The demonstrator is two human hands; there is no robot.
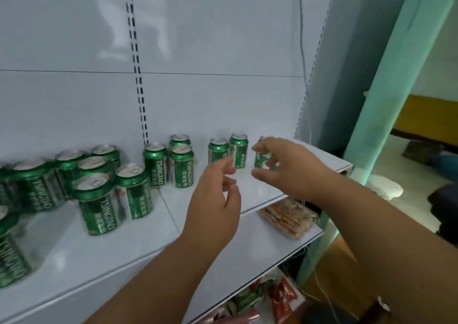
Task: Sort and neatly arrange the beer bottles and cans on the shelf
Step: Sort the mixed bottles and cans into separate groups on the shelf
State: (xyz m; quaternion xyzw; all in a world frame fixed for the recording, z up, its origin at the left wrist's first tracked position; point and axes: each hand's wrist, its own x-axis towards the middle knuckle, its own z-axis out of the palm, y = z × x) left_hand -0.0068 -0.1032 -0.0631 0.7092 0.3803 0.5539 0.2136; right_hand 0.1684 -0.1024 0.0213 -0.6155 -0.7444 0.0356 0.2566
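Note:
Green Tsingtao beer cans stand on a white shelf (138,247). A crowded cluster (98,202) fills the left side. Three cans (181,166) stand near the slotted upright, and a pair (238,153) stands further right against the back panel. My right hand (292,172) reaches to the shelf's far right end, its thumb and fingers curled round one more green can (261,161), which the hand mostly hides. My left hand (213,204) hovers above the shelf just in front of the pair, fingers loosely curled and holding nothing.
A lower shelf (252,256) juts out below and carries a colourful snack pack (288,218). Red and green packets (282,299) lie further down. A pale green pillar (396,75) stands right of the shelving, with a doorway beyond it.

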